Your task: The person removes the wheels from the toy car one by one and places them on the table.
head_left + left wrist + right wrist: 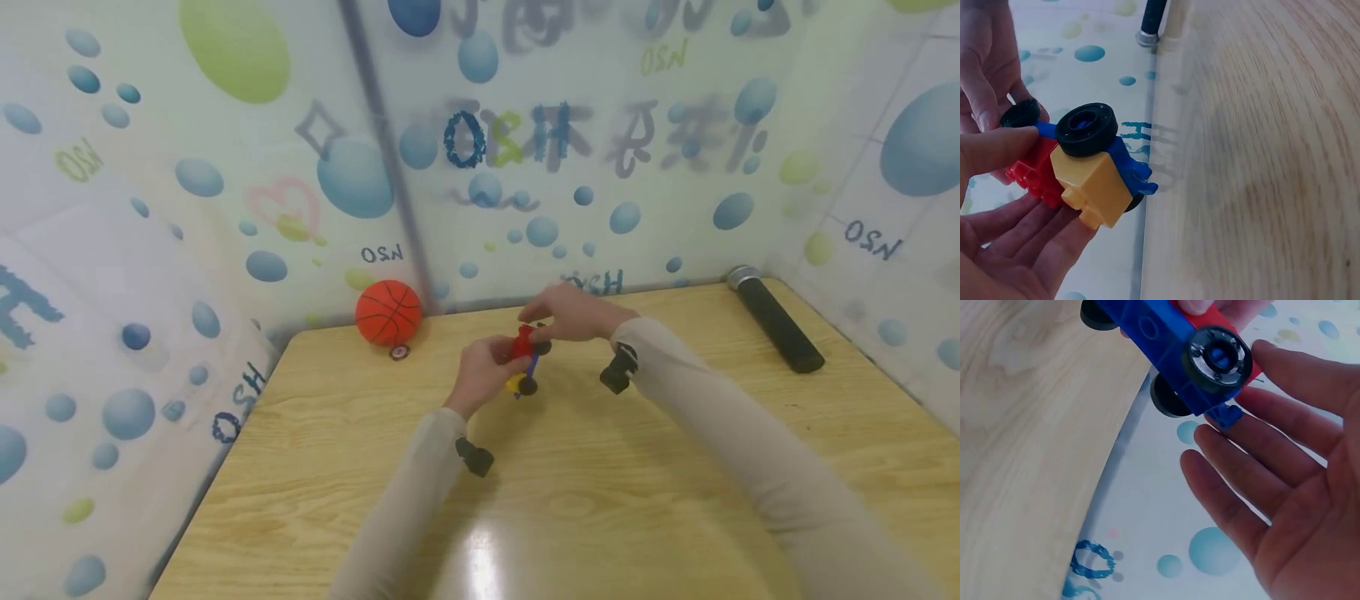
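Observation:
My left hand (pixel 484 370) holds up a small toy block car, its red block (pixel 522 343) pinched between thumb and fingers. The car has a blue base (pixel 1157 344), black wheels (pixel 1087 129) and a yellow block (pixel 1094 181) at one end. In the right wrist view its underside and a blue hitch (pixel 1227 416) show. My right hand (pixel 579 312) is at the car's other end, fingers (pixel 1235 500) spread and mostly straight, thumb apart from them. One fingertip overlaps the hitch in that view. The left fingers partly hide the red block.
A red toy basketball (pixel 387 312) stands at the table's back left, a small round disc (pixel 400 352) just in front of it. Toward the back right lies a black microphone (pixel 776 321). Printed panels (pixel 480 233) enclose the wooden table (pixel 585 500) at the back and sides.

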Action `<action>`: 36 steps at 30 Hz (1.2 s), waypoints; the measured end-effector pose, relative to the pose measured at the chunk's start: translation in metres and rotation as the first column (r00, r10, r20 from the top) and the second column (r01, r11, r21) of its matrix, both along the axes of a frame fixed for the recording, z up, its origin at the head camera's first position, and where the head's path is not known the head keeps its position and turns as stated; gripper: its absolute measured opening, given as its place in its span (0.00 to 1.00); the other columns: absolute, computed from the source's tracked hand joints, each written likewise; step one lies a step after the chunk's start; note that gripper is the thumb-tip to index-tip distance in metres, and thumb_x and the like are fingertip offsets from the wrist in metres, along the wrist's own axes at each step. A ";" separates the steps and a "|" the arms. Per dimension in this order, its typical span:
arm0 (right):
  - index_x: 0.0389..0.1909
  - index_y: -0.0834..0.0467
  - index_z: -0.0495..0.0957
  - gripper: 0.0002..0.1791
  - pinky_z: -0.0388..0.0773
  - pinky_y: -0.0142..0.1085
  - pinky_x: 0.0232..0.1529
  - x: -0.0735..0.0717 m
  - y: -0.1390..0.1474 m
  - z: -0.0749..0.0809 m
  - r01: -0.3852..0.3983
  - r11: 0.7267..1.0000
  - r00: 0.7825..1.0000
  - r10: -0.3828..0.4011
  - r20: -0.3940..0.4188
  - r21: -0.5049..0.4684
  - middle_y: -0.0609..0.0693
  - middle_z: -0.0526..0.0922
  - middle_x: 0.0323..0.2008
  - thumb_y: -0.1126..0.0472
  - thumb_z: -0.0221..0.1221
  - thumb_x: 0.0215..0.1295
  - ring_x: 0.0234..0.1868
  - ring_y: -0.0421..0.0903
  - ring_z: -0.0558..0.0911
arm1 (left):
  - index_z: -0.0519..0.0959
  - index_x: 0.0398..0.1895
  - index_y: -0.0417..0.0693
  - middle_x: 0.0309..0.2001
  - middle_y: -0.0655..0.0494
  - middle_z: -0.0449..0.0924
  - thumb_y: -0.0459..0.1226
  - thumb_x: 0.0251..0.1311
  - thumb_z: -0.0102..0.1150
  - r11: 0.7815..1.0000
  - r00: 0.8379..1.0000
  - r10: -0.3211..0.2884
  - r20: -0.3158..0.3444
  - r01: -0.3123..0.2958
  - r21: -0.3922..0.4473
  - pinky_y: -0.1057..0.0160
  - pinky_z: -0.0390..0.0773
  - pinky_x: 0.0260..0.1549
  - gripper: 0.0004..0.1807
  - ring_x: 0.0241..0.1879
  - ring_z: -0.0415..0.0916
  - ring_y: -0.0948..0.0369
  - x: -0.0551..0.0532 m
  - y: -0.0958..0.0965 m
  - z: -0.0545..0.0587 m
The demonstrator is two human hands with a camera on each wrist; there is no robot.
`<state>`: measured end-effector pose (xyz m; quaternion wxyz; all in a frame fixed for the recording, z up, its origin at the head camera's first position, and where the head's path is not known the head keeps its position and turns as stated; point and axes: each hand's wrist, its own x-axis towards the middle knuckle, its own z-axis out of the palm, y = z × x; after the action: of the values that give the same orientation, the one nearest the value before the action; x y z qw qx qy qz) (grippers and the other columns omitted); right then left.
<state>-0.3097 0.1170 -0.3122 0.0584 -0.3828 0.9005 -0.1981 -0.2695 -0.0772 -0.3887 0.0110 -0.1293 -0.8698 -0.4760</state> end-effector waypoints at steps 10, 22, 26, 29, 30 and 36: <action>0.62 0.57 0.78 0.25 0.73 0.56 0.68 0.009 0.006 -0.016 0.183 0.962 0.983 -0.174 0.061 -0.204 0.57 0.81 0.63 0.52 0.65 0.67 0.66 0.58 0.77 | 0.83 0.53 0.42 0.48 0.46 0.88 0.42 0.63 0.68 0.984 0.985 0.120 0.125 -0.135 0.119 0.55 0.85 0.52 0.19 0.47 0.86 0.53 -0.002 -0.002 0.001; 0.59 0.54 0.81 0.21 0.79 0.57 0.61 0.017 0.002 -0.041 0.301 0.848 0.954 -0.267 0.139 -0.435 0.56 0.87 0.53 0.61 0.67 0.64 0.55 0.56 0.86 | 0.77 0.63 0.47 0.50 0.40 0.87 0.39 0.61 0.69 0.941 0.977 0.131 0.167 -0.176 0.289 0.58 0.87 0.47 0.26 0.48 0.87 0.50 -0.004 -0.002 -0.001; 0.58 0.55 0.82 0.20 0.82 0.56 0.56 0.019 -0.002 -0.046 0.304 0.821 0.952 -0.281 0.122 -0.483 0.58 0.89 0.49 0.63 0.67 0.63 0.49 0.56 0.88 | 0.74 0.67 0.59 0.49 0.39 0.87 0.38 0.62 0.69 0.930 0.985 0.110 0.135 -0.150 0.335 0.57 0.87 0.46 0.30 0.46 0.87 0.50 -0.003 -0.003 -0.003; 0.58 0.56 0.82 0.21 0.84 0.54 0.52 0.019 -0.005 -0.049 0.305 0.815 0.951 -0.291 0.108 -0.492 0.59 0.89 0.47 0.63 0.66 0.64 0.46 0.56 0.89 | 0.73 0.68 0.65 0.49 0.39 0.86 0.37 0.62 0.68 0.924 0.988 0.100 0.118 -0.136 0.357 0.57 0.88 0.45 0.30 0.45 0.87 0.52 -0.002 -0.004 -0.003; 0.58 0.56 0.82 0.21 0.84 0.53 0.51 0.019 -0.006 -0.050 0.306 0.814 0.950 -0.294 0.103 -0.494 0.59 0.89 0.47 0.62 0.66 0.64 0.45 0.56 0.89 | 0.73 0.68 0.66 0.49 0.39 0.85 0.37 0.63 0.67 0.923 0.989 0.096 0.112 -0.131 0.361 0.57 0.88 0.45 0.30 0.44 0.87 0.53 -0.001 -0.004 -0.004; 0.57 0.52 0.83 0.19 0.84 0.43 0.43 0.019 -0.012 -0.056 0.370 0.777 0.925 -0.356 0.130 -0.510 0.55 0.90 0.41 0.60 0.67 0.64 0.42 0.51 0.88 | 0.73 0.68 0.67 0.50 0.39 0.84 0.37 0.65 0.65 0.920 0.994 0.076 0.082 -0.102 0.378 0.58 0.88 0.42 0.29 0.41 0.86 0.53 0.000 -0.004 -0.006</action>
<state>-0.2905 0.1045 -0.3678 -0.0756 -0.2006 0.8674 -0.4491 -0.2691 -0.0809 -0.3942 0.0288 -0.0692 -0.7655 -0.6390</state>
